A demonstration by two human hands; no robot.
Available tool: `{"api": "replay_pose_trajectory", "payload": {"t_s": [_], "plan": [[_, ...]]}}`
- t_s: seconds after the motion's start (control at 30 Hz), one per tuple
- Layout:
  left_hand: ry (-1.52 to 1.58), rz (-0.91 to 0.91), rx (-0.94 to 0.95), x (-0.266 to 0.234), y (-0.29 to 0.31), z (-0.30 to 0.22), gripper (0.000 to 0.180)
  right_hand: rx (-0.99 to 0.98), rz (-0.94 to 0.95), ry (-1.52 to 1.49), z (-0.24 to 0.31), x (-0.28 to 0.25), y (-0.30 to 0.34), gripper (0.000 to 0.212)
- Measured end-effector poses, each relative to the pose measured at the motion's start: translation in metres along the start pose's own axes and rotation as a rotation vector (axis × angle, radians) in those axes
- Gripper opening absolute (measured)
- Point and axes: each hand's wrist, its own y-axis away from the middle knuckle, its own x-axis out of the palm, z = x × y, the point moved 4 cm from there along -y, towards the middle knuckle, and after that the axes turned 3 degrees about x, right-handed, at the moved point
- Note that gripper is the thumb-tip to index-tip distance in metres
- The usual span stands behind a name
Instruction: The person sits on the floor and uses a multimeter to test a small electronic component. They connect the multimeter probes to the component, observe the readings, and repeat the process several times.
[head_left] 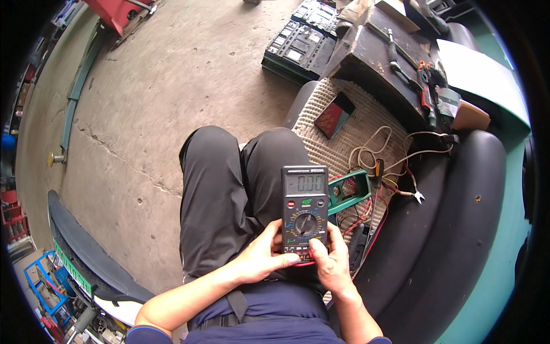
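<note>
A black digital multimeter (291,221) is held upright over my lap, with its lit screen and round dial facing me. My left hand (260,257) wraps its lower left side, the thumb lying across the bottom near the sockets. My right hand (333,268) grips the lower right side, its thumb at the socket row beside a red plug (313,252). A red lead curves below the meter. Just right of the meter, an empty green protective frame (365,184) lies among red test leads (378,222) on the seat.
To the right is a woven seat cover (317,133) with a dark phone (335,114), coiled beige cable (358,156) and a small fork-shaped metal end (419,198). Beyond stands a dark box (366,54) bearing tools. Black modules (298,49) sit on the concrete floor (172,69). A vehicle bumper (86,252) is at left.
</note>
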Motion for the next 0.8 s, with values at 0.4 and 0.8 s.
{"api": "replay_pose_trajectory", "payload": {"t_s": [0.4,0.8], "plan": [[-0.191,-0.067,0.109,-0.004,0.008,0.001,0.097,-0.403,-0.228,0.508,-0.011,-0.032,0.001,0.037],[-0.283,-0.273,0.093,-0.035,0.053,-0.05,0.096,0.231,-0.477,0.678,-0.096,-0.139,-0.024,0.027]]}}
